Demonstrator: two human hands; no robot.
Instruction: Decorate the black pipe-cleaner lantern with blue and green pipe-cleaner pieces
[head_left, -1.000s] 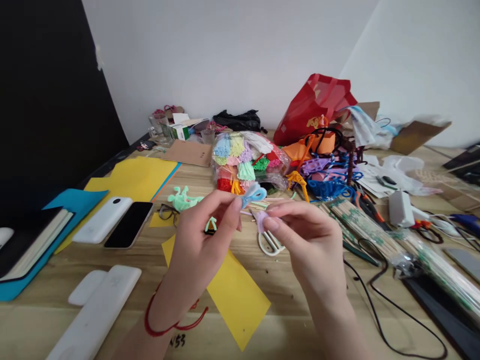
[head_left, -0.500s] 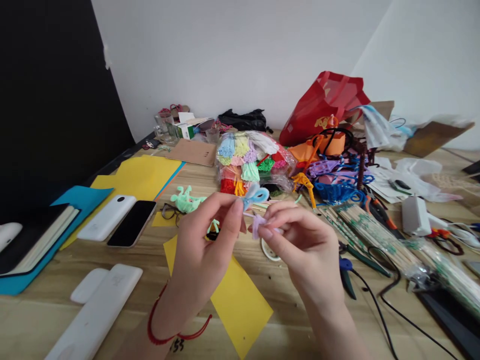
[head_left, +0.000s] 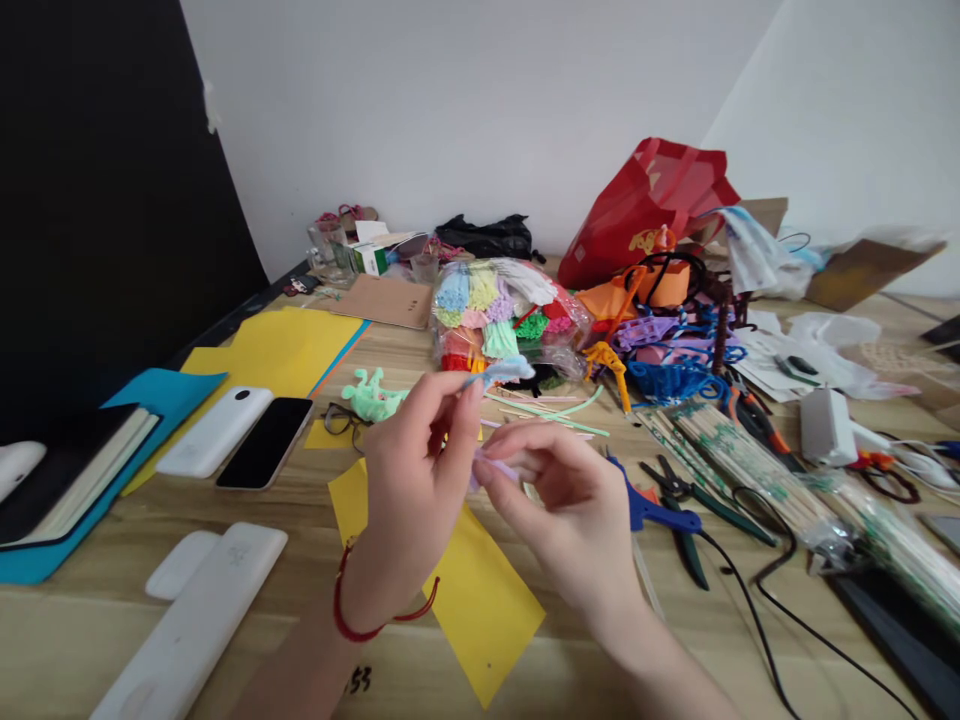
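My left hand (head_left: 416, 490) is raised over the wooden table (head_left: 570, 640), its fingertips pinched on a light blue pipe-cleaner piece (head_left: 501, 372) that sticks out to the right. Just below and right of it, my right hand (head_left: 559, 510) pinches a lilac pipe-cleaner end (head_left: 487, 462) close to the left fingers. A red cord circles my left wrist. Beneath both hands lies a yellow paper strip (head_left: 472, 590). Blue-handled pliers (head_left: 664, 510) lie right of my right hand.
A bag of coloured pipe cleaners (head_left: 499, 320), a red bag (head_left: 652, 200), bundled wooden sticks (head_left: 739, 465) and black cables (head_left: 757, 590) fill the middle and right. Left are a black phone (head_left: 264, 442), white cases (head_left: 214, 430), glasses (head_left: 341, 422), a mint figure (head_left: 371, 395) and yellow and blue sheets (head_left: 277, 345).
Both hands have dropped and shifted left, coming closer together. The blue piece has tilted flatter, and the pliers and thin sticks behind my right hand have come into sight.
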